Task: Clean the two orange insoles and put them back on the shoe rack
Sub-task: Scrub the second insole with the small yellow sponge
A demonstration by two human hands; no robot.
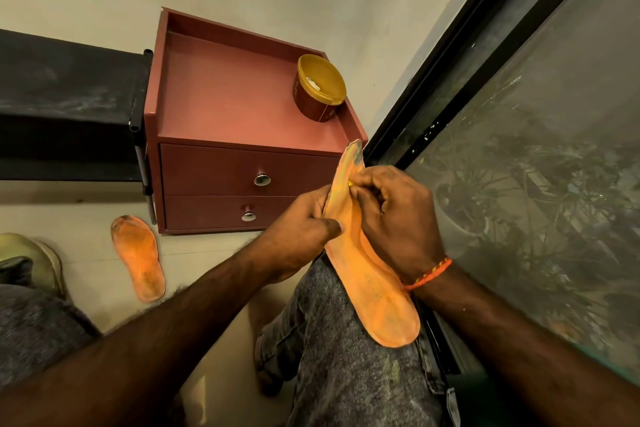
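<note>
I see my left hand (304, 222) gripping the insole (367, 263) mid-length, its long axis running lower right to centre, my right hand (391, 218) pinching something small against its upper end.

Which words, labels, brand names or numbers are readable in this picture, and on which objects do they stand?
None can be read.
Round tub on the red cabinet: a pale label patch low on its side, too small and blurred to read.
Insole held in both hands: faint dark marks, not legible.
Insole on the floor: no text visible.
</note>
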